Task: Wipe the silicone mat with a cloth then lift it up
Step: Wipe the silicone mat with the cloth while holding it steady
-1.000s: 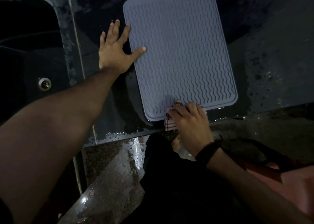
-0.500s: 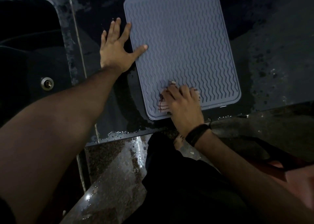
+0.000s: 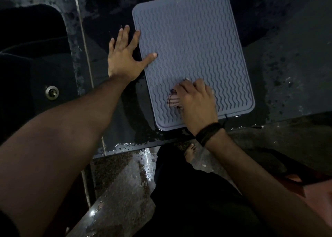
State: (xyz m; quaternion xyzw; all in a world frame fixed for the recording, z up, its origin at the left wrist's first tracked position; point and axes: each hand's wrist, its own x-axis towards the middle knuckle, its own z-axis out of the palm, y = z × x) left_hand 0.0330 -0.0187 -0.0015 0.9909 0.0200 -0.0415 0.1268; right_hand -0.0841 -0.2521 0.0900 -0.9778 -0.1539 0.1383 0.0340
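A grey silicone mat (image 3: 190,44) with wavy ridges lies flat on the dark wet counter (image 3: 291,71). My left hand (image 3: 124,57) is spread flat at the mat's left edge, thumb resting on the mat, fingers on the counter. My right hand (image 3: 195,100) presses a small striped cloth (image 3: 173,100) onto the near part of the mat; most of the cloth is hidden under the palm. A dark band circles my right wrist.
A dark sink (image 3: 30,60) with a metal drain fitting (image 3: 52,92) lies to the left. Water drops line the counter's front edge (image 3: 125,145). Below it are a wet speckled floor (image 3: 118,186), my dark-clothed leg and a bare foot (image 3: 190,152).
My right hand has pushed the cloth from the mat's near edge further up onto the mat. My left hand has stayed at the left edge.
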